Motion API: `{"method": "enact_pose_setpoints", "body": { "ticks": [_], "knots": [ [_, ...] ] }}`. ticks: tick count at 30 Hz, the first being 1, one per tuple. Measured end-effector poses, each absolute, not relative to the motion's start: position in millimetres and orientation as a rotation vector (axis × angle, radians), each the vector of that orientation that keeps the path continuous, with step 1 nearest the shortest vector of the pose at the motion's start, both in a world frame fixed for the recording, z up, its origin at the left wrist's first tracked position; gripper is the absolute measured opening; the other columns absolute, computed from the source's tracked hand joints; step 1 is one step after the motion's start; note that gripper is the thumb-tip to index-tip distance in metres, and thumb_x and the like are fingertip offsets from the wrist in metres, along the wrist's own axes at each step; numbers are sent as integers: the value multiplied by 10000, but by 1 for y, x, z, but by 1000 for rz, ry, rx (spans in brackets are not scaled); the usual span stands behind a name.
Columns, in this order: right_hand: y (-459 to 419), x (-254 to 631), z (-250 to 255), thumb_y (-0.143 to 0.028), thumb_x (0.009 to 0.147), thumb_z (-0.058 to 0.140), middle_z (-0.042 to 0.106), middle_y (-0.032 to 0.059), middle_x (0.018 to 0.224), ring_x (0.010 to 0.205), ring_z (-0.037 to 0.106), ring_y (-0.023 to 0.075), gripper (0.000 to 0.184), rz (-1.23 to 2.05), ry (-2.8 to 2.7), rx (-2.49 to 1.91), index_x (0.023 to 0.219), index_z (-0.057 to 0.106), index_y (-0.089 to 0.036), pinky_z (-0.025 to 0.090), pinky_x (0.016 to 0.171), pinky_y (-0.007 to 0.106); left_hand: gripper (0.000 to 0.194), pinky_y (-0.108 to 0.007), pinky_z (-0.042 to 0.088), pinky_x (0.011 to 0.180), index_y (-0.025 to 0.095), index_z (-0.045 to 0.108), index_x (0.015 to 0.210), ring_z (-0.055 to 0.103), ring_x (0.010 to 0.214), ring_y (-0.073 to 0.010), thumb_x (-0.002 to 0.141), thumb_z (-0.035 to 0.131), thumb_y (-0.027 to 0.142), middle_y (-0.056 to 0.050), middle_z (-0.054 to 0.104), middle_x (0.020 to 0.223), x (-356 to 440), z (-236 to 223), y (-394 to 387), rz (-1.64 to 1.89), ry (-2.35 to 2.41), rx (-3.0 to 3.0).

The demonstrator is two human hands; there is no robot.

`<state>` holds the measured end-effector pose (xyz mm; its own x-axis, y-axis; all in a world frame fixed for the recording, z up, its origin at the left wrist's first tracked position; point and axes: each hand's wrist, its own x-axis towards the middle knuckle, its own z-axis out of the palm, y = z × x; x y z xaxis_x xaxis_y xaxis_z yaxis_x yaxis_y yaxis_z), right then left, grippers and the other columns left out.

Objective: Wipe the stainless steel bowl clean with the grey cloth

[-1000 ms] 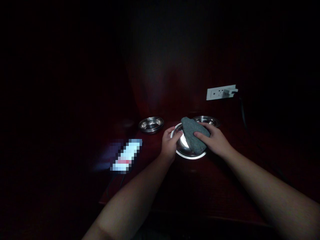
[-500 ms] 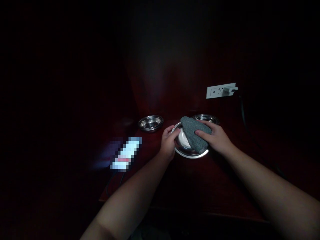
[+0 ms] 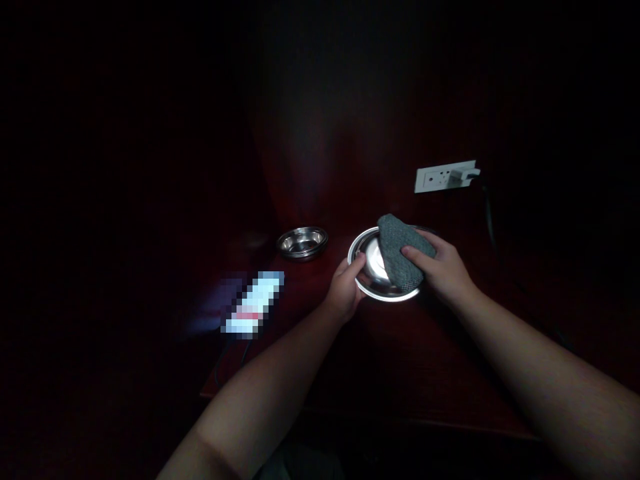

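Note:
A shiny steel bowl (image 3: 370, 270) is held up above the dark red table, tilted so its inside faces me. My left hand (image 3: 346, 288) grips its left rim, thumb on the inner side and fingers underneath. In my right hand (image 3: 445, 267) is a folded grey-green cloth (image 3: 400, 257), pressed against the right part of the bowl. The cloth covers much of the bowl's inside. My right thumb lies on top of the cloth, while the other fingers are partly hidden behind it.
More steel bowls (image 3: 302, 243), seemingly nested, stand at the back left of the table (image 3: 400, 373). A lit, blurred-out phone-like screen (image 3: 255, 303) with a cable lies nearer on the left. A wall socket (image 3: 445, 177) holds a plug, its cord hanging down at the right.
The held bowl, the cloth and both hands have moved slightly up and to the right. The bowl behind them at the right is now mostly covered from sight.

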<state>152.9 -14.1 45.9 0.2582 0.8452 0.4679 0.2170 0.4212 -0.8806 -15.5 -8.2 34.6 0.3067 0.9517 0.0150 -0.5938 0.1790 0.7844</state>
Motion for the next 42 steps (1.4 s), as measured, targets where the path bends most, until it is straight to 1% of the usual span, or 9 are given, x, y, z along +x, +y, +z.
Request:
{"method": "enact_pose_setpoints", "body": {
  "ticks": [5,11,20,24,28,31,35,37,42],
  "knots": [
    [-15,151,46,-411,666,731,693,83,1042,955,655,295,478,595,-1330,-1124,1082,645,-192,521,852,463,321,-401,470,952,139,655,1021,655,1002,-244,729,683,268,-100,708,1035,-16,38,-5,1286,520,808],
    [-17,150,46,-427,670,733,701,68,974,889,667,279,454,619,-1363,-1133,1055,655,-200,536,812,440,320,-410,457,941,131,676,937,663,933,-242,669,724,297,-74,721,882,-18,33,0,1301,573,830],
    [-19,149,49,-417,657,738,707,57,881,805,669,268,398,592,-1368,-1147,981,680,-194,543,740,411,280,-406,445,926,125,668,875,663,886,-237,671,721,310,-71,713,833,-18,32,1,1292,616,839],
    [-17,149,45,-453,691,701,694,61,897,809,657,257,424,580,-1410,-1150,1018,652,-187,532,752,416,258,-404,450,930,127,673,865,668,869,-230,675,718,295,-69,716,822,-18,33,2,1296,615,825],
    [-15,149,40,-450,717,673,632,118,1068,983,602,295,476,220,-1490,-1226,1094,592,-171,473,876,475,243,-404,461,946,128,674,893,672,905,-235,696,697,269,-88,724,874,-18,32,5,1242,625,760],
    [-17,150,41,-371,715,690,602,126,1076,1044,568,295,360,-72,-1539,-1107,1001,571,-187,444,925,472,219,-391,473,946,130,673,896,674,916,-229,728,669,271,-98,725,895,-17,32,5,1189,638,703],
    [-22,152,48,-327,772,652,623,102,1015,1017,589,268,210,-91,-1733,-924,926,574,-209,455,919,451,228,-381,487,938,115,680,907,678,915,-227,790,604,296,-110,726,905,-18,37,3,1121,601,658],
    [-25,155,50,-356,765,663,609,122,1118,1083,571,281,315,-48,-1912,-894,1027,583,-201,440,954,465,261,-379,493,930,109,683,929,681,904,-227,805,591,319,-114,727,914,-20,38,3,1108,600,642],
    [-27,161,47,-411,653,747,389,178,1452,1328,386,344,816,63,-2214,-991,1369,421,-195,352,1058,528,294,-348,505,905,107,685,970,688,882,-216,791,622,332,-123,726,956,-25,36,8,1118,690,588]
  ]
}}
